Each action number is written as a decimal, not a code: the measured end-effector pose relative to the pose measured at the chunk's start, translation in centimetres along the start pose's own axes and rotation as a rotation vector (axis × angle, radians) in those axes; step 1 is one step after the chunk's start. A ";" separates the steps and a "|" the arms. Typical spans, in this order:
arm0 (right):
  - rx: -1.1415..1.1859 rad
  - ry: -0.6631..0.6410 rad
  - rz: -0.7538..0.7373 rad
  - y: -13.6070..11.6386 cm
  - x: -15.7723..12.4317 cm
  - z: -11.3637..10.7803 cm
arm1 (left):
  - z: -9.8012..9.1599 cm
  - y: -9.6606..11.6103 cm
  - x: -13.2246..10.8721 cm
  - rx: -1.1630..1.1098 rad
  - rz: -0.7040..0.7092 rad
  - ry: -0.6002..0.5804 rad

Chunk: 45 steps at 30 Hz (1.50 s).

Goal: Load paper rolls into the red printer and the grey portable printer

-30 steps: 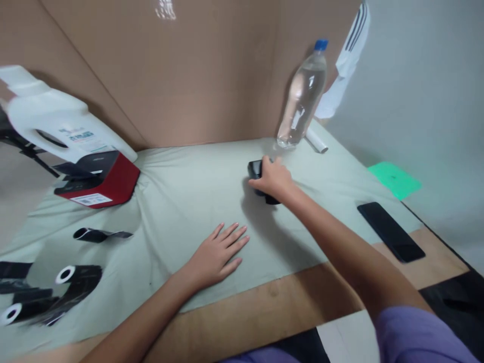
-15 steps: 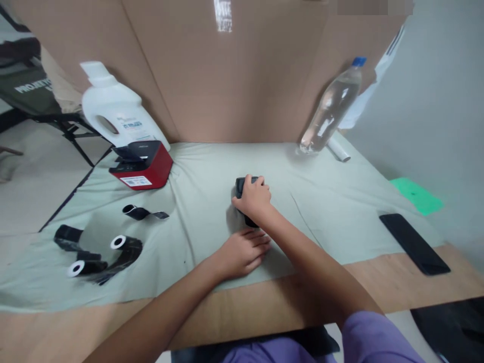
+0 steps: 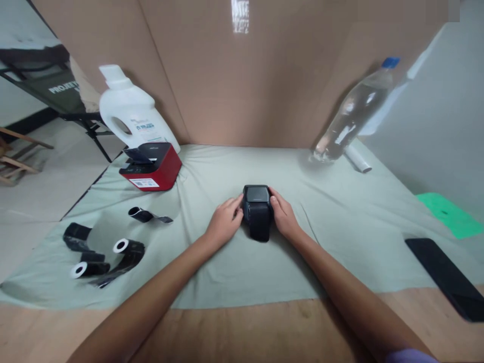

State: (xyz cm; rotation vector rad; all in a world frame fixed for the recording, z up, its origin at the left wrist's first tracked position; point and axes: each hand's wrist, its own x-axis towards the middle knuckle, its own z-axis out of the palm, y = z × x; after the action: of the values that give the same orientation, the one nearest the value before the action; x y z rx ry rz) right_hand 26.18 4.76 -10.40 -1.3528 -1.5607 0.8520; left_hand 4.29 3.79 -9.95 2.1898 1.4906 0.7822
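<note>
A small black printer-like device [image 3: 257, 193] rests on the pale green cloth, near the middle. From its front hangs a broad black strip [image 3: 260, 222], its lower end on the cloth. My left hand [image 3: 226, 220] presses its fingers against the device's left side, and my right hand [image 3: 283, 213] grips the opposite side, thumb at the front edge. Further left, two black rolls with white cores, one roll [image 3: 129, 247] above the other [image 3: 89, 268], lie with black strips unwound. A curled black strip [image 3: 145, 214] lies apart from them, below a red-and-black boxy device [image 3: 151, 167].
Behind the red device stands a white jug [image 3: 130, 108]. A clear bottle with a blue cap [image 3: 353, 113] leans on the cardboard wall [image 3: 242, 85], beside a whitish tube [image 3: 358, 159]. At the right are a black phone [image 3: 444, 277] and a green sheet [image 3: 451, 214].
My right hand has come off the top of the device to its right side. My left hand has lifted from the cloth to the left side. The device's top and strip now show.
</note>
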 end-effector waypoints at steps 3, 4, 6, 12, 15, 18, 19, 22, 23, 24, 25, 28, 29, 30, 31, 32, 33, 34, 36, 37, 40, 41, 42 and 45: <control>-0.003 0.025 -0.025 0.3 -0.3 0.6 | 1.2 -0.2 -0.5 0.062 0.001 -0.017; -0.009 0.029 -0.026 0.3 -0.3 0.7 | 1.3 -0.2 -0.7 0.096 0.002 -0.033; -0.024 0.025 -0.027 0.3 -0.3 0.8 | 1.3 -0.3 -1.0 0.162 0.006 -0.067; -0.007 0.039 0.009 0.7 -0.3 0.8 | 1.1 -0.3 -0.9 0.270 0.018 -0.086; -0.004 0.040 0.015 0.8 -0.3 0.8 | 1.3 -0.2 -0.9 0.293 0.015 -0.107; -0.007 0.034 0.012 0.9 -0.3 0.8 | 1.3 -0.1 -0.8 0.314 0.014 -0.117; -0.006 0.030 0.010 0.9 -0.3 0.8 | 1.3 0.0 -0.8 0.329 0.017 -0.118; -0.010 0.019 0.005 0.8 -0.3 0.9 | 1.3 0.0 -0.8 0.373 0.028 -0.126; -0.013 0.015 0.005 0.8 -0.3 0.8 | 1.4 0.0 -0.8 0.379 0.030 -0.128; -0.017 0.011 0.007 0.8 -0.3 0.8 | 1.4 -0.1 -0.7 0.380 0.032 -0.131; -0.020 0.006 0.008 0.8 -0.4 0.8 | 1.4 -0.2 -0.7 0.375 0.035 -0.133; -0.015 -0.004 0.009 0.8 -0.6 0.7 | 1.5 -0.4 -0.6 0.349 0.041 -0.138; -0.008 -0.002 0.012 0.8 -0.6 0.7 | 1.4 -0.4 -0.6 0.333 0.039 -0.139; 0.002 0.003 0.017 0.8 -0.7 0.7 | 1.3 -0.5 -0.6 0.307 0.030 -0.137; 0.012 0.007 0.024 0.8 -0.8 0.7 | 1.2 -0.5 -0.6 0.269 0.018 -0.135; 0.021 0.010 0.031 0.8 -0.8 0.7 | 1.1 -0.5 -0.7 0.221 0.007 -0.136; 0.028 0.012 0.036 0.9 -0.8 0.7 | 0.9 -0.5 -0.8 0.173 -0.002 -0.142; 0.030 0.014 0.038 0.9 -0.8 0.7 | 0.8 -0.5 -0.8 0.133 -0.009 -0.151; 0.017 0.027 0.032 0.9 -0.8 0.8 | 0.6 -0.6 -1.0 0.088 -0.011 -0.170; 0.002 0.035 0.025 1.0 -0.8 0.9 | 0.6 -0.6 -1.0 0.083 -0.011 -0.177; -0.055 0.046 0.001 0.9 -0.8 1.1 | 0.5 -0.8 -1.0 0.085 -0.013 -0.190; -0.073 0.046 -0.004 0.9 -0.8 1.2 | 0.5 -0.8 -0.9 0.090 -0.013 -0.194; -0.088 0.047 -0.009 0.9 -0.8 1.2 | 0.4 -0.8 -0.9 0.097 -0.013 -0.197; -0.112 0.069 -0.013 0.8 -0.7 1.3 | 0.3 -0.8 -0.9 0.134 -0.012 -0.202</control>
State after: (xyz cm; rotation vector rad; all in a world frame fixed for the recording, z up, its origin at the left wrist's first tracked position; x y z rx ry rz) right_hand 25.28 4.24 -11.75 -1.4355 -1.5817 0.7119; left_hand 3.66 3.27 -10.89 2.2764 1.4903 0.4523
